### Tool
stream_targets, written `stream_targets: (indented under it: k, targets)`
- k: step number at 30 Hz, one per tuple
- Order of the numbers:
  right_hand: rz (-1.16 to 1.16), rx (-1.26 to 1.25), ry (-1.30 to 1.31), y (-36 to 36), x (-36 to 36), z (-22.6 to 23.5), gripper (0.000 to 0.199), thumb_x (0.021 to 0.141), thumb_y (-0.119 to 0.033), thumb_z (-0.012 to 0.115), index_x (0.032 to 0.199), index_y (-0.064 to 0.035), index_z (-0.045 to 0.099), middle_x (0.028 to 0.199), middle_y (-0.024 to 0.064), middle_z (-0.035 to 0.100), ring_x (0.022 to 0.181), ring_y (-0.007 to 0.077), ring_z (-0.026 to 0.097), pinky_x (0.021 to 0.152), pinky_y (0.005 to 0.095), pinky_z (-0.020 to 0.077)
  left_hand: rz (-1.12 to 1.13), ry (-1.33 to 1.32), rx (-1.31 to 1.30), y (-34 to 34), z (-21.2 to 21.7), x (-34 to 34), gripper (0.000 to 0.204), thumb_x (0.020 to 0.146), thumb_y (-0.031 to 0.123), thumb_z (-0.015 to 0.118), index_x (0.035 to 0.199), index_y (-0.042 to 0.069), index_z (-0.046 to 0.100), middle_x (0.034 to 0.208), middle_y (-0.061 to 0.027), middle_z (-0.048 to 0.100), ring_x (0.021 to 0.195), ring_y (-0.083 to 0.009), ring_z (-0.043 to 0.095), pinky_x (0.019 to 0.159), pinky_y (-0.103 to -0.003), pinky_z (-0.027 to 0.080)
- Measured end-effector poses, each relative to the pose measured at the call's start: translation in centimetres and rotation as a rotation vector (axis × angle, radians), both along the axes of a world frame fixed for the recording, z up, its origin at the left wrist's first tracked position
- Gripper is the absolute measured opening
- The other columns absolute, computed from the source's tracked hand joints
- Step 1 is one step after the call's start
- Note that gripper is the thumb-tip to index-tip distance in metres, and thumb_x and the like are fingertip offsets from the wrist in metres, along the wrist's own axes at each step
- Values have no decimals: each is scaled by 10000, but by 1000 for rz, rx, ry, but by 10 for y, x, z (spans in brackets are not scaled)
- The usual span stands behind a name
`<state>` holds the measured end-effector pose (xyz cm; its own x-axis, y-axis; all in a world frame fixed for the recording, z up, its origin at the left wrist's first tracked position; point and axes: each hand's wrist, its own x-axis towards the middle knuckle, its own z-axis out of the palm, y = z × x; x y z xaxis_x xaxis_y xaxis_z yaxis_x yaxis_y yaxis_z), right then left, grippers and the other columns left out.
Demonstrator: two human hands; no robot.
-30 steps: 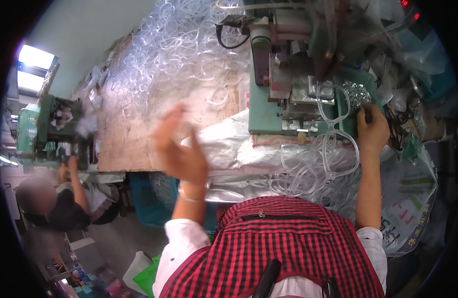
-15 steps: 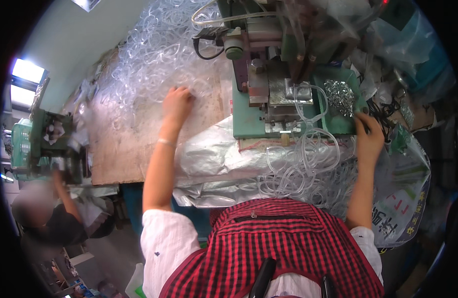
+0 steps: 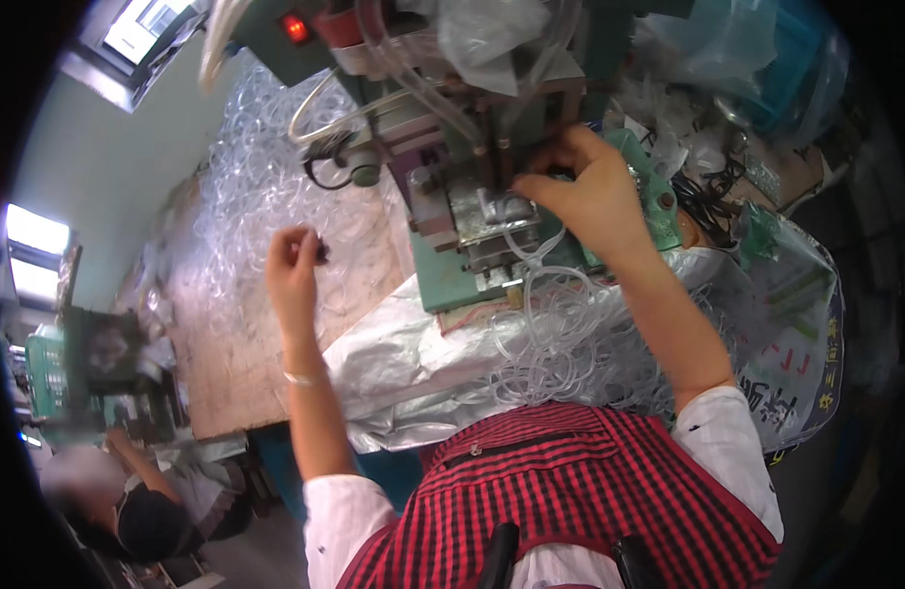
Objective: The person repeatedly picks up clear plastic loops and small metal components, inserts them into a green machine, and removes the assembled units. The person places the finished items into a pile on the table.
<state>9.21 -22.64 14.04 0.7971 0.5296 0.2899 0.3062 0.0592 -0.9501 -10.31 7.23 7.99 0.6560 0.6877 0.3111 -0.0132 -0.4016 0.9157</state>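
My right hand (image 3: 602, 196) reaches into the green bench press (image 3: 443, 280), thumb and fingers drawn together beside its metal block. Anything between those fingertips is too small or hidden to make out. A clear plastic tube (image 3: 536, 257) runs from the block down to the pile in front. Over the wooden tabletop (image 3: 222, 344), my left hand (image 3: 293, 263) is raised with curled fingers. Something small and dark shows at its fingertips, its kind unclear. Beyond it lies a big heap of clear tube loops (image 3: 276, 128).
Silvery sheeting (image 3: 374, 378) covers the bench's front edge, with tangled clear tubing (image 3: 560, 358) on it. Right of the press sit a green tray (image 3: 659, 191), black cables (image 3: 713, 201) and a printed plastic bag (image 3: 781, 324). Another person (image 3: 163, 510) works at a machine far left.
My right hand has left the green tray's edge and moved left into the press. The left hand has drawn back from the tube heap, fingers curled. The whole view has shifted and tilted.
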Motion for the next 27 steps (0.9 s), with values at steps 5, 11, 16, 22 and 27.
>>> stream_targets:
  k: [5, 11, 16, 22, 27]
  targets:
    - [-55, 10, 14, -6, -7, -1, 517, 724, -27, 766, 1202, 9, 573, 864, 59, 677, 824, 113, 636, 745, 263, 501, 45, -412, -264, -76, -28, 13, 96, 973, 47, 576, 1045, -10, 553, 966, -124, 637, 835, -188, 658, 744, -329, 586]
    - [106, 392, 330, 8, -15, -5, 558, 748, 32, 752, 1257, 30, 523, 899, 63, 680, 846, 118, 632, 754, 242, 500, -265, -658, 235, -126, 106, 42, 134, 933, -45, 583, 1060, -22, 547, 976, -140, 658, 862, -220, 670, 761, -363, 590]
    - [66, 380, 390, 1, -43, 11, 504, 797, 48, 665, 1280, 30, 523, 1014, 92, 687, 914, 142, 638, 818, 252, 489, -185, -696, 224, -133, 101, 63, 135, 875, -71, 638, 989, -16, 593, 955, -140, 688, 817, -229, 679, 748, -333, 567]
    - [40, -13, 34, -39, -8, -4, 495, 825, -7, 640, 1309, -77, 562, 1200, 119, 658, 1159, 204, 610, 989, 314, 463, -486, -502, 917, -163, 69, 50, 169, 755, 26, 740, 881, 66, 634, 981, -95, 719, 683, -182, 600, 610, -280, 523]
    - [-443, 76, -62, -90, 53, -60, 443, 863, -4, 662, 1291, -54, 558, 1090, 73, 677, 997, 140, 630, 874, 275, 484, -460, -538, 1132, -168, 52, 74, 205, 710, 57, 744, 888, 109, 657, 1005, -39, 725, 667, -170, 568, 542, -269, 477]
